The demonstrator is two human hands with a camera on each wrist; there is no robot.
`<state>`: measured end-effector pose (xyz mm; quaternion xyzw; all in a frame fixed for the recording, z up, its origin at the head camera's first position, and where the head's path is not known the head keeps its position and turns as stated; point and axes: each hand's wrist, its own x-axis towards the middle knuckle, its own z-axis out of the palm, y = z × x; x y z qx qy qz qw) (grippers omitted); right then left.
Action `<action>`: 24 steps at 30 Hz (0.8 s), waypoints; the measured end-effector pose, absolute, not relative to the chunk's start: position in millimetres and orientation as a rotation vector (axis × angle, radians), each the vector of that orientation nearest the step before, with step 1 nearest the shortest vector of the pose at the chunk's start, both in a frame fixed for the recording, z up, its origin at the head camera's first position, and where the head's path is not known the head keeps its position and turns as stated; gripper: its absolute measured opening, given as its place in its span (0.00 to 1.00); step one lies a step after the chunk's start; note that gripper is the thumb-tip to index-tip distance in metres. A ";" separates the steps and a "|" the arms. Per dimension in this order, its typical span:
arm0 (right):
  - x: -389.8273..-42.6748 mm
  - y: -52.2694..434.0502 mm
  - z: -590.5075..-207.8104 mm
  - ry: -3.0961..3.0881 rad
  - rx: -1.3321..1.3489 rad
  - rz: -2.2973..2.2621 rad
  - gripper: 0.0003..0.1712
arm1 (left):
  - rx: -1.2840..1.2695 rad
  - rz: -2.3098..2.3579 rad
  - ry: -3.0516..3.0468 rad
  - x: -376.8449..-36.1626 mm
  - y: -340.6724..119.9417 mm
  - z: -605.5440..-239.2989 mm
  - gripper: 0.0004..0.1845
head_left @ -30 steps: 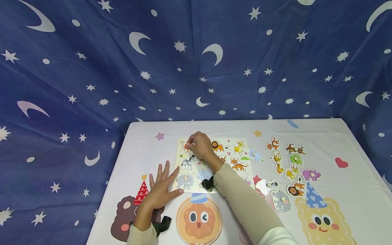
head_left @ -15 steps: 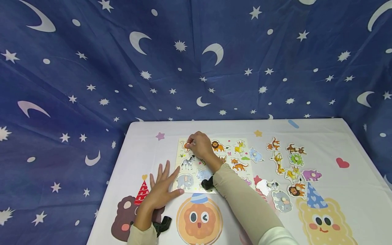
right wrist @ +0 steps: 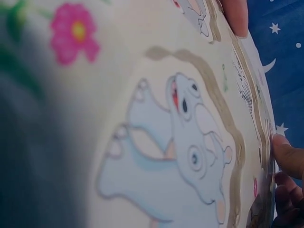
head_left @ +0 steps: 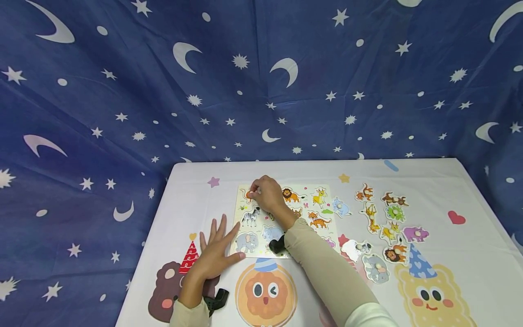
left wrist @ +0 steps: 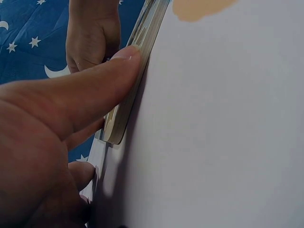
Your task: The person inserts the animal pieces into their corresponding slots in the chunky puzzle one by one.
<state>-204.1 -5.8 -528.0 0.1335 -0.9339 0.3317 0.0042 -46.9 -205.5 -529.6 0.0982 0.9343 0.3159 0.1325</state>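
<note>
An animal puzzle board (head_left: 305, 187) lies on the white table. My right hand (head_left: 252, 194) reaches to the board's far left corner, where its curled fingers pinch an orange animal piece (head_left: 247, 195). My left hand (head_left: 218, 243) lies flat on the table with fingers spread. Its thumb (left wrist: 95, 80) presses against the board's edge (left wrist: 140, 52) near the elephant picture (head_left: 246, 241). The right wrist view shows a pale blue hippo picture (right wrist: 185, 142) close up on the board, with my left hand's fingertips (right wrist: 289, 156) at the board's edge.
Several loose animal pieces (head_left: 384, 222) lie on the table to the right of the board. The tablecloth (head_left: 470, 190) carries cartoon prints, such as an orange face (head_left: 264, 293). A blue star-and-moon cloth (head_left: 261, 77) hangs behind and beside the table.
</note>
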 end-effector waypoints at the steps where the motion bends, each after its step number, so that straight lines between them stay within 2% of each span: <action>1: -204.0 -5.7 -527.8 -2.929 0.418 1.041 0.09 | 0.286 0.917 2.711 -47.0 -205.4 -529.8 0.46; 24: -203.0 -4.1 -525.8 -2.930 0.435 1.032 0.08 | 0.276 0.908 2.719 -47.2 -204.9 -530.4 0.46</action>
